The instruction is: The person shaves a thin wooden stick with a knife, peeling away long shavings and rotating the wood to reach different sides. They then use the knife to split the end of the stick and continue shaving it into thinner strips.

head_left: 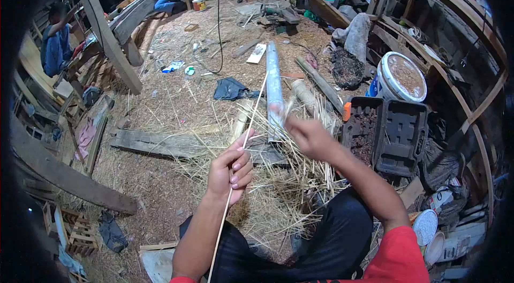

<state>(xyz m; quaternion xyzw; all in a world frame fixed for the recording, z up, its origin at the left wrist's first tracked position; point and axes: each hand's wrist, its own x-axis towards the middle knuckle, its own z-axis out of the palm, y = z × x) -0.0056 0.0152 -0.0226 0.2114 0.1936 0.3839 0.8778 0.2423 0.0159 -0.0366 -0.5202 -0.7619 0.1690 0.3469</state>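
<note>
My left hand (230, 171) is closed around a long, thin, pale strip (222, 219) that looks like split bamboo or cane. The strip runs from near my lap up past my fingers to a tip in front of the grey pipe. To the right, my right hand (309, 137) is raised with curled fingers, smeared by motion; what it grips cannot be made out. Beyond both hands lies the long grey pipe (273, 69). Loose straw-like strips and shavings (289, 208) are heaped below my hands and between my knees.
A weathered plank (155, 145) lies across the floor ahead. At the right are an open black tool case (399, 136) and a white bucket (402, 77). Wooden beams (107, 26) stand at the left, where two other people work. A power tool (276, 15) sits farther back.
</note>
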